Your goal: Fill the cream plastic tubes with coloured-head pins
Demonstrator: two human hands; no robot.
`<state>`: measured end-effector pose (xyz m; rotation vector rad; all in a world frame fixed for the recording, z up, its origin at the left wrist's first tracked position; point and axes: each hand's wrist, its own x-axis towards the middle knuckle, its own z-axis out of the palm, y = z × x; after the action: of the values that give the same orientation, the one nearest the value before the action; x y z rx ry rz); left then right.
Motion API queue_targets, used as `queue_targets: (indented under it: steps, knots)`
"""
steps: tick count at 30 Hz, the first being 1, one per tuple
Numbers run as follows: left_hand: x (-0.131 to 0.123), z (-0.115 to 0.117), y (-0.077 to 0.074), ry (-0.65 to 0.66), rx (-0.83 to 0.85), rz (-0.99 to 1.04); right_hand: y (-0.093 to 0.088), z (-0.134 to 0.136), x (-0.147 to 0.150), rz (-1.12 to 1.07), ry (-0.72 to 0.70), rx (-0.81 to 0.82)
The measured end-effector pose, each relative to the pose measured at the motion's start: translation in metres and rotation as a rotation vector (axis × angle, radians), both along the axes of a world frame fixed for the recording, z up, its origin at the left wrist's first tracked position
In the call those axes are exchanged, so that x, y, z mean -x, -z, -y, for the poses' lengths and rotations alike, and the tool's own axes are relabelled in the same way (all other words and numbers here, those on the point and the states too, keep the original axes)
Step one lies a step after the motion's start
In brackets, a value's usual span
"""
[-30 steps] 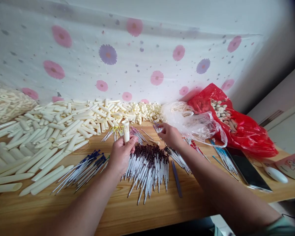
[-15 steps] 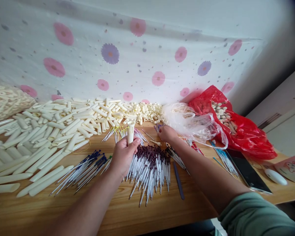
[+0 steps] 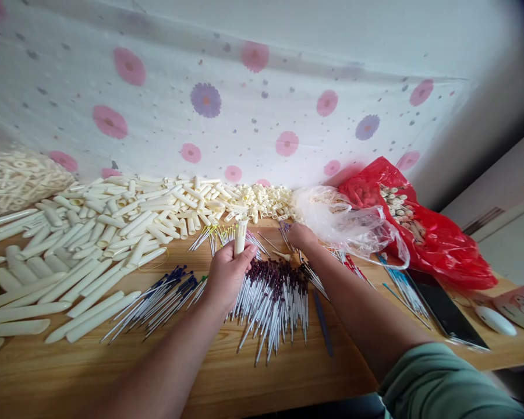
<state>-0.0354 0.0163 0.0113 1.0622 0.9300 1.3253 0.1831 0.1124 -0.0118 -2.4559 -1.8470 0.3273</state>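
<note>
Upright in my left hand (image 3: 227,273) is a short cream plastic tube (image 3: 240,237), its top end notched, with fingers and thumb wrapped round its lower part. My right hand (image 3: 301,237) reaches farther back, curled down beside a few purple-ended thin refills (image 3: 284,228) at the edge of the clear plastic bag (image 3: 332,209). Its fingertips are hidden, so what they pinch cannot be made out. Between my forearms lies a thick pile of white pen refills (image 3: 275,302) with dark maroon ends. A small pale pointed piece (image 3: 282,255) rests behind that pile.
Cream tubes (image 3: 109,227) heap across the left and back. Blue-ended refills (image 3: 152,297) lie left, light-blue-ended ones (image 3: 404,288) right. A blue-grey flat tool (image 3: 322,323), red bag (image 3: 445,244), black phone (image 3: 448,308) and white mouse (image 3: 495,320) are on the wooden table (image 3: 227,372).
The whole view has shifted slightly, so everything appears a little farther right. My left hand still holds the tube upright, and my right hand stays by the purple-ended refills.
</note>
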Motion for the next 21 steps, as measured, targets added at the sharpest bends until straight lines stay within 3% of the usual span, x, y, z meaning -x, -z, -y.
queue_targets:
  steps: [6,14,21]
  knots:
    - [-0.001,0.000,0.002,0.030,0.000,-0.026,0.000,0.014,-0.012,-0.299,0.082,-0.087]
    - [0.000,-0.004,0.005,0.039,0.004,-0.018,0.003,0.017,-0.001,-0.734,0.149,-0.233]
    - [0.000,-0.005,0.004,0.044,0.002,-0.011,-0.020,0.040,0.014,-1.151,0.100,-0.373]
